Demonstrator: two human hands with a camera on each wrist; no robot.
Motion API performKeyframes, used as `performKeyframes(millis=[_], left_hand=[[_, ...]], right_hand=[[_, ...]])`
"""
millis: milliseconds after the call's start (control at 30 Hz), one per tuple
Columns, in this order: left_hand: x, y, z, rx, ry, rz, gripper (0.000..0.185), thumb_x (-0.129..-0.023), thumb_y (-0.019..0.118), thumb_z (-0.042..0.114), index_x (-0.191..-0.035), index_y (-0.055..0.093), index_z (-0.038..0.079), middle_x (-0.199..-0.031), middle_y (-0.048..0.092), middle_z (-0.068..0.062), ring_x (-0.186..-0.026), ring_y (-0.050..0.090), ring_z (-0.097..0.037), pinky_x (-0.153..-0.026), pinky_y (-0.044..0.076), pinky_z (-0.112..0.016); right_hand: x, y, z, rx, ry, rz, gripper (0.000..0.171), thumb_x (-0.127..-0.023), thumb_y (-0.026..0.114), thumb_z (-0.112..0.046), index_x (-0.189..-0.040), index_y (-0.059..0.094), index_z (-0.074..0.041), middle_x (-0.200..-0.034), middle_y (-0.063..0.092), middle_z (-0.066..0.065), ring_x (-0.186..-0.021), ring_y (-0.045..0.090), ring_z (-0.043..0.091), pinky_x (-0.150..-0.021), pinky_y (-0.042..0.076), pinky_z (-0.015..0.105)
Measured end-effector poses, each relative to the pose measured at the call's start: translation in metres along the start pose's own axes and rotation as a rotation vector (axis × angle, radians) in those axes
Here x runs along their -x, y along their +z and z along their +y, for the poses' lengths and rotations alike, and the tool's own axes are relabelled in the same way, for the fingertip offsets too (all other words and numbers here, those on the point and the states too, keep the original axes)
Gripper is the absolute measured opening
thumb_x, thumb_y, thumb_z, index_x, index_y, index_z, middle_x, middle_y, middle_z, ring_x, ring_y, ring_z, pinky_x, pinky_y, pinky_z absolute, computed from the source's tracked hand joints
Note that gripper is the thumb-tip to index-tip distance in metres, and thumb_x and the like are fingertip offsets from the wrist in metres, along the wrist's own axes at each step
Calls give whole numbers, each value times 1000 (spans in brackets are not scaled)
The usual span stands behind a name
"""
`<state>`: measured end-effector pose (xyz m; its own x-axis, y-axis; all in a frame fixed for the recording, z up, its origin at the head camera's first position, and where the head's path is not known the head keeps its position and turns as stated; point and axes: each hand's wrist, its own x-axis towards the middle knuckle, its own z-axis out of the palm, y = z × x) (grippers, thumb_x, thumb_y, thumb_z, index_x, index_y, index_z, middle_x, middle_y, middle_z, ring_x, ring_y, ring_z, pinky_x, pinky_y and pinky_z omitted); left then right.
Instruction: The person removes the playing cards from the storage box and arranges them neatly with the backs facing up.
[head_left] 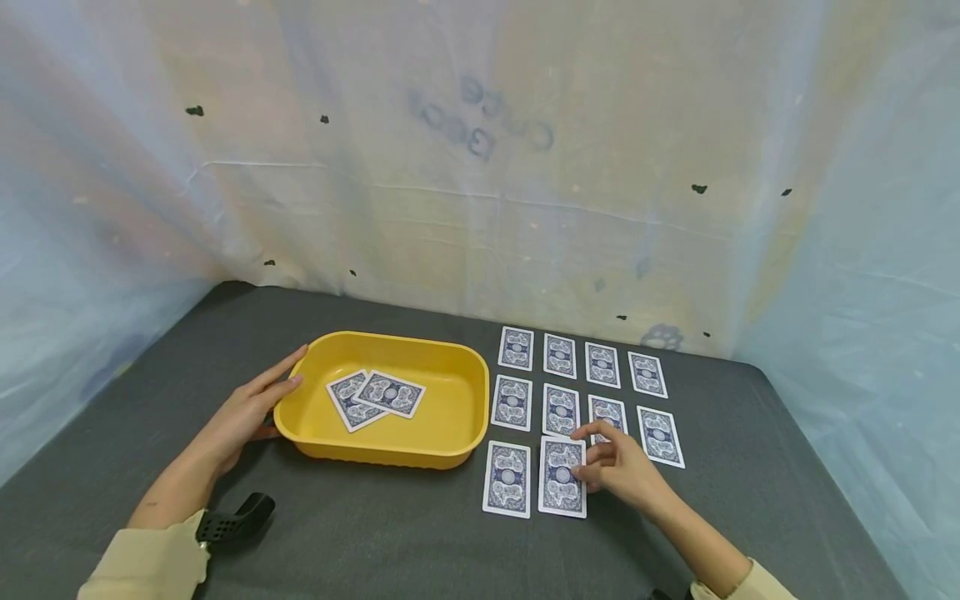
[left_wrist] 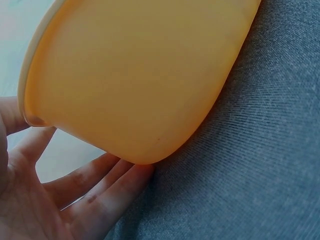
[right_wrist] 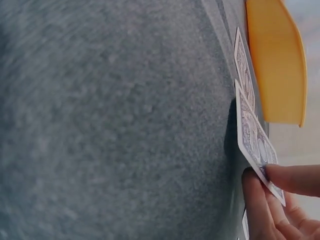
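Note:
A yellow tray (head_left: 390, 454) stands on the dark grey tablecloth (head_left: 375, 542) with two blue-backed cards (head_left: 375, 396) lying face down inside it. My left hand (head_left: 273, 392) is open, its straight fingers (left_wrist: 100, 190) resting against the tray's left end (left_wrist: 135, 75). Right of the tray, several face-down cards (head_left: 558, 356) lie in rows. My right hand (head_left: 588, 454) pinches the right edge of the second card in the near row (head_left: 561, 487). In the right wrist view that card (right_wrist: 252, 140) is tilted up off the cloth, between thumb and finger (right_wrist: 292, 179).
A black device (head_left: 240, 518) sits by my left wrist. Pale plastic sheeting (head_left: 480, 167) walls the table at the back and both sides. Bare cloth runs along the near edge and in front of the tray. One middle-row card (head_left: 607, 410) is partly hidden by my right hand.

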<state>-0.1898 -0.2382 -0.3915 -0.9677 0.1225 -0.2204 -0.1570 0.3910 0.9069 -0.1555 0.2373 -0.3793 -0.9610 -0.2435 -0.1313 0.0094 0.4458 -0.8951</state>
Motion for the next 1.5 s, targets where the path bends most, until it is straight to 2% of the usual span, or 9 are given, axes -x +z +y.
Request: performKeyframes(millis=[333, 633, 1000, 1267, 1500], left_hand=[[1, 0, 1, -7, -2, -1, 65, -99, 39, 53, -153, 7, 37, -161, 3, -17, -138, 25, -43, -90, 51, -50], [1, -1, 1, -5, -5, -4, 65, -100, 38, 53, -154, 7, 36, -161, 3, -18, -138, 25, -44, -91, 50, -52], [1, 0, 1, 1, -5, -3, 66, -99, 39, 54, -154, 7, 36, -161, 4, -18, -137, 28, -43, -89, 52, -48], [1, 0, 1, 0, -3, 0, 65, -99, 38, 54, -153, 7, 36, -161, 4, -18, -136, 29, -43, -88, 52, -47], [1, 0, 2, 7, -5, -2, 65, -100, 38, 53, -154, 7, 36, -161, 3, -18, -137, 27, -43, -89, 52, -48]], right_hand=[[1, -1, 7, 85, -19, -15, 42, -75, 76, 1, -110, 55, 8, -71, 61, 9, -58, 60, 12, -55, 53, 28], [2, 3, 4, 163, 32, 49, 40, -71, 79, -1, -106, 60, 6, -81, 55, 11, -63, 63, 15, -55, 56, 28], [2, 4, 5, 165, 23, 46, 40, -71, 80, 0, -105, 61, 6, -80, 54, 10, -62, 62, 15, -54, 56, 29], [2, 6, 2, 264, 25, 92, 38, -68, 83, -5, -101, 65, 0, -88, 57, 12, -59, 63, 14, -52, 53, 27], [-2, 7, 2, 246, 23, 110, 36, -68, 82, -6, -100, 67, 0, -88, 59, 10, -63, 61, 12, -55, 53, 24]])
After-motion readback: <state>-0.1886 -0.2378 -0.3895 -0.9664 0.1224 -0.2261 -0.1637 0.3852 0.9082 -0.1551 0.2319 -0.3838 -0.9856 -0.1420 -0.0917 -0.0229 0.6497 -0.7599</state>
